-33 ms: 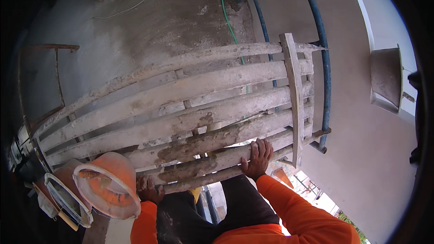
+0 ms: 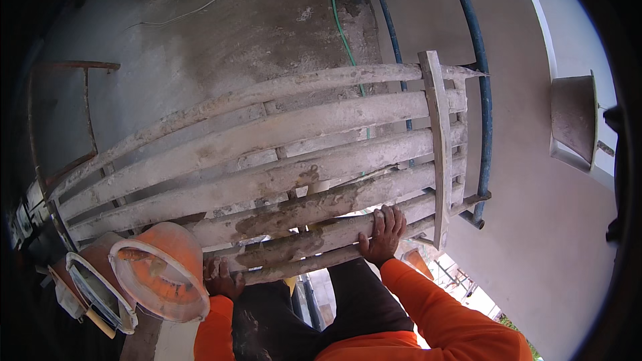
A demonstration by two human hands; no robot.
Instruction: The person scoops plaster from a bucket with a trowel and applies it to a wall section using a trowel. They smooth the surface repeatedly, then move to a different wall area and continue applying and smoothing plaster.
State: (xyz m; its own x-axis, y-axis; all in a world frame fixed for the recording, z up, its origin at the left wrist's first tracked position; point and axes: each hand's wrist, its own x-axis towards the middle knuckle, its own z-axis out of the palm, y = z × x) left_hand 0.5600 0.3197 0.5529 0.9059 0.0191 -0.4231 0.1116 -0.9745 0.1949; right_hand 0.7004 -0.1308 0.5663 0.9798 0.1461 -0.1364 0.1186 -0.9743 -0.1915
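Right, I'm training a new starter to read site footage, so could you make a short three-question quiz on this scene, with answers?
1. True or false: the orange bucket is nearer the left hand than the right hand.
2. Fill in the colour: the tall pipe at the right-hand end of the slats is ____.
3. What is the right hand touching?
a) the orange bucket
b) the slats
c) the tall pipe

Key: 1. True. 2. Blue. 3. b.
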